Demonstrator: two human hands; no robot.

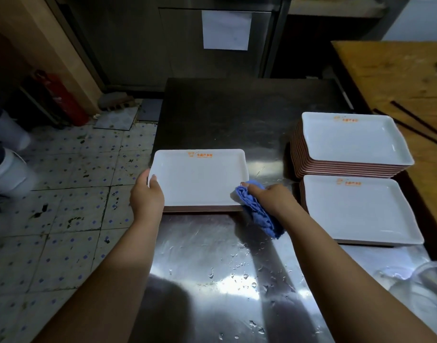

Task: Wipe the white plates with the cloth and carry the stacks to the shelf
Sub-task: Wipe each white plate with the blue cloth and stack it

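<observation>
White rectangular plate [200, 178] with shallow raised rim and orange print at far edge, lying flat near left edge of steel desk [212, 268]. Crumpled blue cloth [258, 214] touching plate's near right corner, trailing toward viewer over the desk. At right, tall stack of like plates [353, 142] with brownish undersides, far; low stack [358, 209] just nearer, touching or almost touching it.

This is a commercial kitchen, shown by the wet stainless-steel worktable [212, 268], the tall stack of identical white rectangular plates with orange logos [351, 142], the steel cabinet [178, 43], the stained patterned floor tiles [71, 194] and a red fire extinguisher [56, 95].
</observation>
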